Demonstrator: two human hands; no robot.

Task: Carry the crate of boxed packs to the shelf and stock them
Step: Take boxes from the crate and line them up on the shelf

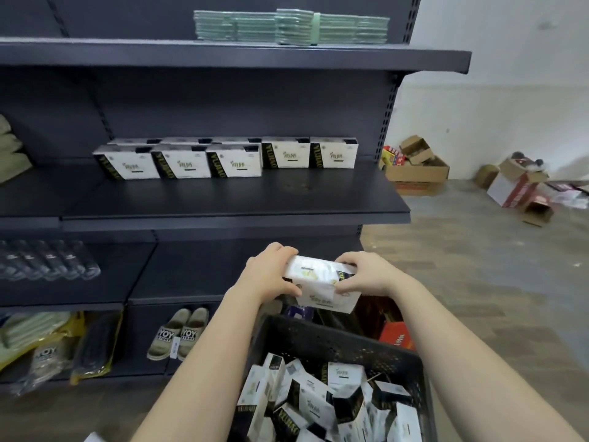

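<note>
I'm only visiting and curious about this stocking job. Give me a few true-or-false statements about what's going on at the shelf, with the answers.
1. The left hand and right hand both grip white boxed packs above the black crate. True.
2. The crate is empty. False: many jumbled packs lie in it.
3. A row of matching boxes already stands on the middle shelf. True.
4. The top shelf holds slippers. False: stacked green packs lie there, and the slippers sit on the bottom shelf.
5. Opened cardboard boxes lie on the floor to the right of the shelving. True.
</note>
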